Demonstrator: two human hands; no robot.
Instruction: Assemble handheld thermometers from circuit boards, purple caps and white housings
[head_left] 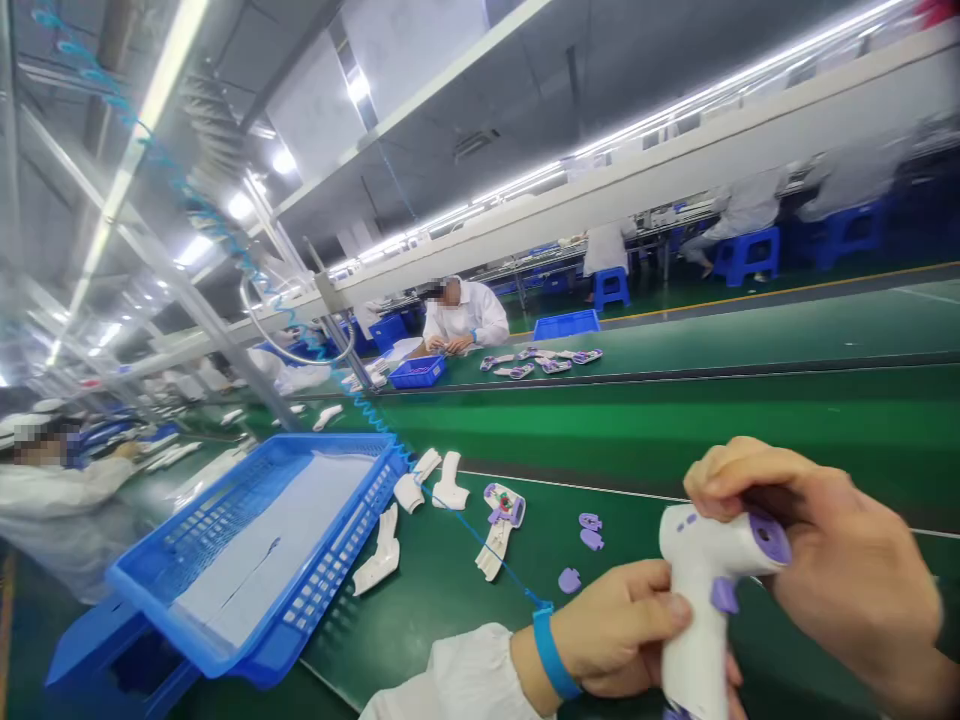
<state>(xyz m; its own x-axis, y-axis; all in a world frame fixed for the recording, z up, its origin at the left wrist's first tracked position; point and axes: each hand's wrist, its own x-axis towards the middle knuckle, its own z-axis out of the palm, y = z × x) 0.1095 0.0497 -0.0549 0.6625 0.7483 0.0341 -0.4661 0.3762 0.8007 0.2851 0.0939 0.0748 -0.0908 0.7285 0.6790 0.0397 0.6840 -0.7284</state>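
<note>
A white, gun-shaped forehead thermometer (pixel 699 620) with purple trim stands roughly upright at the lower right. Round its handle my left hand (pixel 626 625) is closed, the thumb lying along the side; a blue wrist strap with a coiled cord is on that wrist. My right hand (pixel 832 560) is closed at the thermometer's head, fingertips pressed on its top near the purple-ringed front end. Left of my hands, small purple plastic pieces (pixel 591 538) lie on the green bench. Farther left is an opened thermometer half (pixel 501 530) with its inner parts showing.
White housing shells (pixel 381 550) lie beside a blue basket (pixel 375 445) lined with a pale sheet. The thin blue cord (pixel 487 550) crosses the bench to my wrist. Across the green divider (pixel 600 428) a co-worker (pixel 466 312) sits near several thermometer halves (pixel 555 364); another person (pixel 60 500) is at left.
</note>
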